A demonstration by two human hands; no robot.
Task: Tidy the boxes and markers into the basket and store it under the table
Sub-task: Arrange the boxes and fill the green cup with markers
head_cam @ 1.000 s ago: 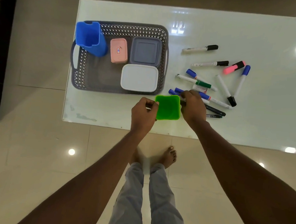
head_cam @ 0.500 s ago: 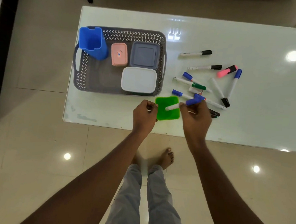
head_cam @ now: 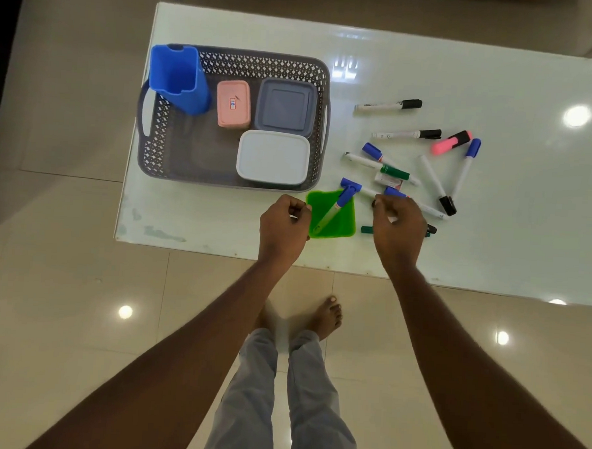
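The blue-capped marker (head_cam: 336, 206) has left the right hand (head_cam: 397, 229) and leans in the green cup (head_cam: 342, 226). On the table (head_cam: 467, 61), the cup sits just beside the basket (head_cam: 234, 61). The left hand (head_cam: 282, 223) pinches its rim, and the right curls over loose markers (head_cam: 434, 178), grip unclear.

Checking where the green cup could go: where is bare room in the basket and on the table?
Bare: the basket floor at its near left, bordered by the blue jug, pink box, white box and near wall; also the table at its far right end. Crowded: the basket's right half, and the markers beside the green cup, partly under the right hand.
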